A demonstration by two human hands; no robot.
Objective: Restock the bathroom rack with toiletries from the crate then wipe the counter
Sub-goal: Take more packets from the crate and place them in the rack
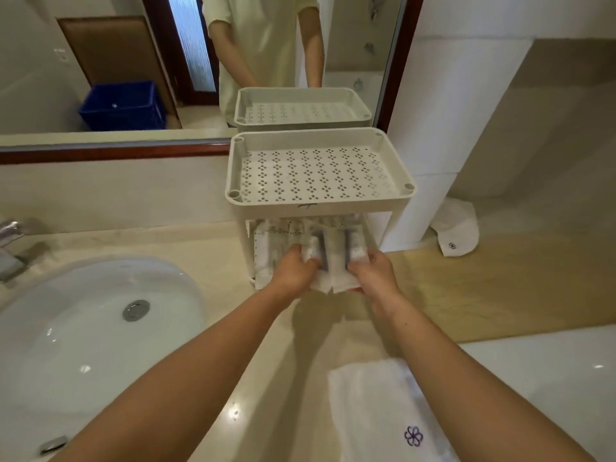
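A cream two-tier plastic rack (320, 198) stands on the counter against the mirror; its perforated top tray holds nothing. Under it, the lower shelf holds several white toiletry packets (283, 238). My left hand (293, 271) and my right hand (373, 271) are both at the shelf's front edge, each closed on a bundle of white packets (333, 275) with dark bands. The blue crate (123, 105) shows only as a reflection in the mirror, behind me on the floor. A folded white towel (383, 411) with a purple flower emblem lies on the counter near my right forearm.
A white oval sink (83, 328) with a chrome drain is at the left, and a chrome tap (10, 245) at the far left. A second white cloth (456, 228) lies crumpled right of the rack by a white wall corner. The mirror's wooden frame runs behind.
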